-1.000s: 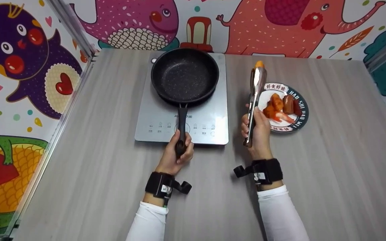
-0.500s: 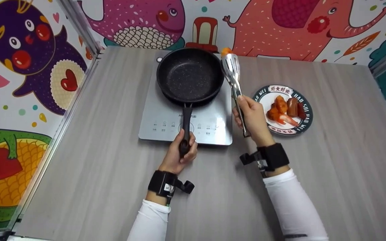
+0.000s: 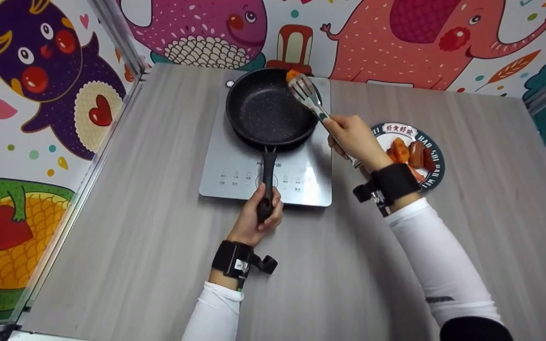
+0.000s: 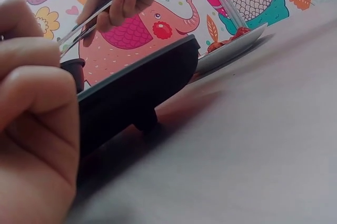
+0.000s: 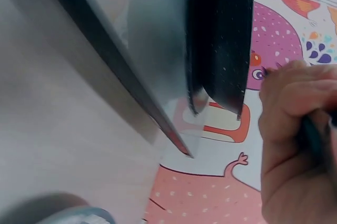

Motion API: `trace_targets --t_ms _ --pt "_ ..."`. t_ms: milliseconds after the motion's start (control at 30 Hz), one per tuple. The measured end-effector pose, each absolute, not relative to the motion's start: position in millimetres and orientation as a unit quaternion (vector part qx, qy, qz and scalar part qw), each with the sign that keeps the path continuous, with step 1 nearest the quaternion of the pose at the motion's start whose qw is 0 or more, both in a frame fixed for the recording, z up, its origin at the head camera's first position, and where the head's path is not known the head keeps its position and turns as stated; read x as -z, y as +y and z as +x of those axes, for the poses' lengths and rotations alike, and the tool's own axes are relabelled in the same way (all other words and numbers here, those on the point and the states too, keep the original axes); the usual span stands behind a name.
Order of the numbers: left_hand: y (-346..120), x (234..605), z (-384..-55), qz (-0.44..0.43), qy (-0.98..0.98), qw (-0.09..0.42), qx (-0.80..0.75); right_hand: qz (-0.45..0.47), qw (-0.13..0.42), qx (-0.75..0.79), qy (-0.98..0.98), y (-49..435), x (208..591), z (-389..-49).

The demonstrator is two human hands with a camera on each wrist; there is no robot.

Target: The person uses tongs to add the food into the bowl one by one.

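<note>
Head view, and here's the tense bit: the right hand point(image 3: 354, 137) grips the tongs point(image 3: 313, 102), an orange piece point(image 3: 292, 75) caught at their tips, right at the far-right edge of the pan point(image 3: 263, 111). Inside that edge or just above it? Can't tell, and there's the danger: release it here and it could drop outside, onto the hob point(image 3: 230, 189) or behind it. A weak squeeze might lose it too, since only the tips seem to hold it. The left hand point(image 3: 251, 222) wraps the handle point(image 3: 268, 166), well apart from the right; if that grip slackens and the tongs knock the pan, it could swivel on the hob's smooth top. And watch the strap point(image 3: 396, 182)! It partly hides the plate point(image 3: 399, 128) with its food point(image 3: 415, 154), so a low wrist might clip it and spill something.
</note>
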State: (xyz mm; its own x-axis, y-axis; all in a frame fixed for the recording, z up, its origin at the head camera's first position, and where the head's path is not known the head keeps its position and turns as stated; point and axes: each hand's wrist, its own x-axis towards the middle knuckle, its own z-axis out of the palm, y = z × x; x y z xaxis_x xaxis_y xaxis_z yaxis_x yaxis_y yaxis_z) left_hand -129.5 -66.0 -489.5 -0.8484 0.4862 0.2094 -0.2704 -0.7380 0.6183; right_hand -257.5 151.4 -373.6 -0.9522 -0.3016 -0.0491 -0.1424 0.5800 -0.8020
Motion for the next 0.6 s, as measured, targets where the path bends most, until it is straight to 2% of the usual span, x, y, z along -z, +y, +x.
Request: trace_targets --t_ms 200,600 --pt "-67.0 487.9 -129.7 0.191 0.307 0.209 -0.908 -0.153 0.103 0.348 0.919 141.3 353.4 -272.1" --pt "-67.1 488.2 -129.6 0.183 0.314 0.212 -0.907 -0.163 0.149 0.264 0.939 125.8 334.4 -288.7"
